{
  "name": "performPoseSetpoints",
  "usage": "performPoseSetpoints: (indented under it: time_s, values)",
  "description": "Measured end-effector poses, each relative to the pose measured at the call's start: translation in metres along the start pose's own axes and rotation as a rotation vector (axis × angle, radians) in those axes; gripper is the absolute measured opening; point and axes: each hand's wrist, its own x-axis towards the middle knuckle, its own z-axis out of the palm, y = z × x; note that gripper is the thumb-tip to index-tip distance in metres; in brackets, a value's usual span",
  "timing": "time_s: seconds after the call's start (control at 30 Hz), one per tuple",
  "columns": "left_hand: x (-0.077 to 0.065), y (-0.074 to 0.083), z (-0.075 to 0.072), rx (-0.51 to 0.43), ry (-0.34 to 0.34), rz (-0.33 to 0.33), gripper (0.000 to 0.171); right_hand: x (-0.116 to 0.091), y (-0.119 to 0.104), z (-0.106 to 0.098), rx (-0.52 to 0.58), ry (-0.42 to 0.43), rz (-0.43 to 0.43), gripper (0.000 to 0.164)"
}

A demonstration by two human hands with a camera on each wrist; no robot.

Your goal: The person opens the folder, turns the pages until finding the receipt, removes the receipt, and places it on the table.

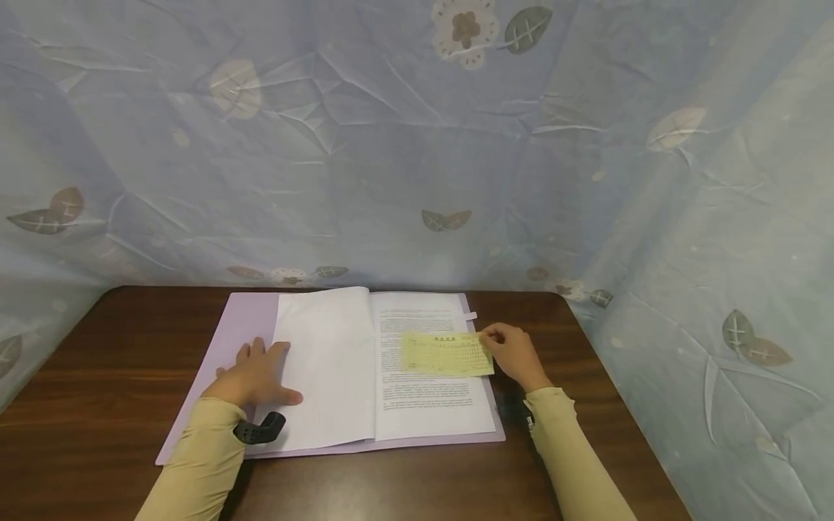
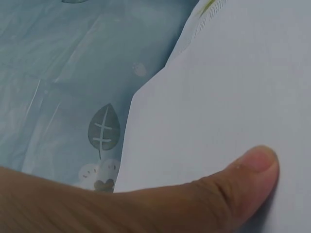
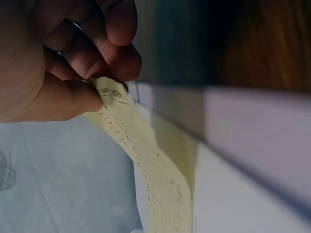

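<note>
A lilac folder point(image 1: 250, 311) lies spread on the table with white sheets inside. Its left-hand page point(image 1: 329, 362) is blank, while the right-hand page point(image 1: 433, 412) carries printed text. My left hand point(image 1: 255, 375) rests with fingers spread on the blank page and the folder's left cover; in the left wrist view its thumb point(image 2: 257, 162) lies over white paper. Between thumb and fingers, my right hand point(image 1: 517, 354) pinches a yellow printed slip point(image 1: 446, 354) by its right end. The slip lies across the printed page, and in the right wrist view it bends away from the fingertips.
The dark brown wooden table point(image 1: 365, 488) extends around the folder. A blue-grey curtain point(image 1: 391, 166) with leaf prints hangs behind the table and along its sides. A small pale tab point(image 1: 470, 316) sticks out from the folder's right edge. A black band point(image 1: 260, 430) is on my left wrist.
</note>
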Motion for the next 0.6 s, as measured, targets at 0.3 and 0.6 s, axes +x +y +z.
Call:
performPoseSetpoints:
  time_s: [0.3, 0.6]
  values:
    - [0.002, 0.001, -0.001, 0.003, -0.004, 0.0, 0.118, 0.009, 0.026, -0.048, -0.038, -0.006, -0.054, 0.019]
    - [0.0, -0.002, 0.001, -0.018, -0.016, -0.009, 0.121, 0.013, 0.064, -0.089, -0.153, -0.038, -0.043, 0.023]
